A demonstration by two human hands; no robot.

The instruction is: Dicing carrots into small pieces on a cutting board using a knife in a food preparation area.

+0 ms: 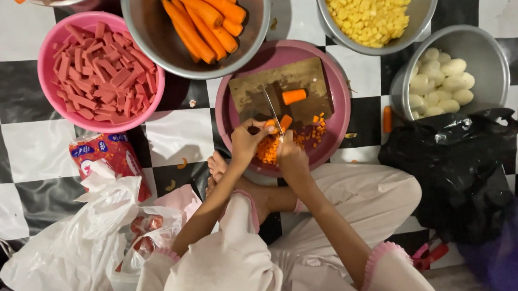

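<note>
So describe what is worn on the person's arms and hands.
Both arms are bare below loose pale pink sleeves pushed up near the elbows. Each sleeve ends in a gathered cuff trimmed in deeper pink: left sleeve cuff, right sleeve cuff. The left hand and right hand are bare, with no gloves; no rings or watch show.

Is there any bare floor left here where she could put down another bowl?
Bare tiles lie between the pink bowl of red strips and the pink tray, above the white bags. Around the carrot pan and egg pot, rims nearly touch. Both hands, left hand and right hand, work over the tray.
</note>
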